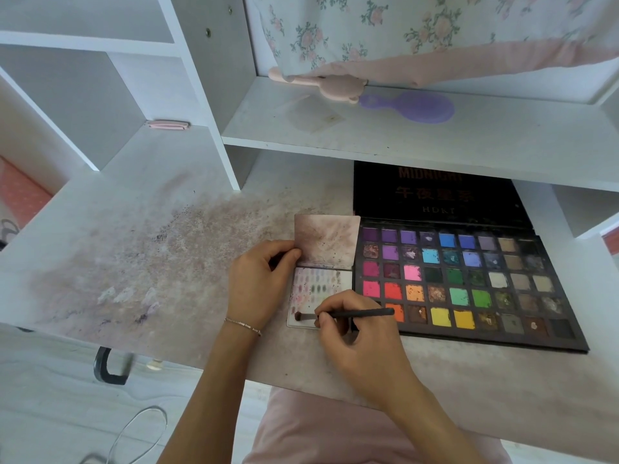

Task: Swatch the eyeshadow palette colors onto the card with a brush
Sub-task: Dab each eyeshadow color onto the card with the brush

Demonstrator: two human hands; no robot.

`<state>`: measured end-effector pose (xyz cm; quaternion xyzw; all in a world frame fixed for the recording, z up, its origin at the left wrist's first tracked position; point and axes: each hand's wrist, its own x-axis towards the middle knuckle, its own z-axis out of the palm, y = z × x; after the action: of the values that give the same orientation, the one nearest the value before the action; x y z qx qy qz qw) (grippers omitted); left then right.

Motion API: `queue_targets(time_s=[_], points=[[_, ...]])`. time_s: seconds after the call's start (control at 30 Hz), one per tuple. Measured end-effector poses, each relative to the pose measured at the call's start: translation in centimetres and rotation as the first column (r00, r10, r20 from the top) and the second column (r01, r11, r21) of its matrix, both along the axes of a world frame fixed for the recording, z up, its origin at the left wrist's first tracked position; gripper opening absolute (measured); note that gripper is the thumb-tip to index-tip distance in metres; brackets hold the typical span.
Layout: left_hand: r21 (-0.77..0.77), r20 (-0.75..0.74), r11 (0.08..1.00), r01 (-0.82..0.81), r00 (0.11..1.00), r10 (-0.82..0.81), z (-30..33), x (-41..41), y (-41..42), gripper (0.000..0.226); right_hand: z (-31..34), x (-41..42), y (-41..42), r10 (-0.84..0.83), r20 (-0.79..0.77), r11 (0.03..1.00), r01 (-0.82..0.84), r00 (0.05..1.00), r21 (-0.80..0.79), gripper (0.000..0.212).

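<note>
A large black eyeshadow palette (pixel 469 283) lies open on the desk, its pans in purples, blues, greens, pinks, oranges and yellows. Left of it lies a small white card (pixel 341 279) with rows of faint swatches, under a raised clear flap (pixel 326 239) dusted with powder. My left hand (pixel 258 283) pinches the flap's lower left corner and holds it up. My right hand (pixel 355 329) grips a thin black brush (pixel 355 313). The brush's brown tip touches the card's lower left area.
The white desk (pixel 150 262) is smeared with powder to the left. A low shelf (pixel 402 139) above the palette holds a purple hairbrush (pixel 415 107) and a pink item (pixel 321 83). The palette's lid (pixel 435 192) leans under that shelf. A black clamp (pixel 107 366) hangs below the desk edge.
</note>
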<state>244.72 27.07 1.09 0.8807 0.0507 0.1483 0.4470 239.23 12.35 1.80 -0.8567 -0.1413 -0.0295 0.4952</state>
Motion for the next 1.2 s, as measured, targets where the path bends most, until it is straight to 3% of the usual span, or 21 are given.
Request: queue_targets(time_s=[0.13, 0.23, 0.43, 0.63, 0.8, 1.0, 1.2], points=[[0.006, 0.005, 1.0, -0.002, 1.0, 0.002, 0.0, 0.0, 0.0, 0.011, 0.3, -0.2, -0.4, -0.037, -0.011, 0.959, 0.039, 0.999, 0.28, 0.014], [0.0, 0.004, 1.0, 0.001, 1.0, -0.001, 0.0, 0.0, 0.0, 0.011, 0.3, -0.3, -1.2, -0.086, -0.011, 0.93, 0.085, 0.996, 0.357, 0.022], [0.002, 0.011, 1.0, 0.0, 1.0, 0.0, 0.1, 0.0, 0.1, 0.012, 0.6, -0.5, -4.8, -0.222, 0.033, 0.931, 0.202, 0.975, 0.305, 0.016], [0.006, 0.005, 1.0, -0.012, 1.0, 0.012, -0.1, 0.1, 0.1, 0.012, 0.8, -0.9, -8.0, -0.373, 0.022, 0.912, 0.362, 0.927, 0.194, 0.032], [0.016, 0.003, 1.0, -0.02, 1.0, 0.02, 0.0, 0.1, -0.1, 0.012, 0.6, -1.1, -9.6, -0.371, 0.034, 0.924, 0.366, 0.928, 0.115, 0.038], [0.039, 0.003, 0.999, -0.028, 1.0, 0.028, -0.1, 0.0, -0.1, 0.012, 0.1, -1.5, -10.1, -0.311, 0.032, 0.948, 0.307, 0.95, 0.087, 0.018], [0.052, 0.008, 0.998, -0.026, 1.0, 0.025, -0.1, 0.1, -0.1, 0.011, 0.2, -1.5, -9.9, -0.292, 0.029, 0.956, 0.29, 0.956, 0.041, 0.021]])
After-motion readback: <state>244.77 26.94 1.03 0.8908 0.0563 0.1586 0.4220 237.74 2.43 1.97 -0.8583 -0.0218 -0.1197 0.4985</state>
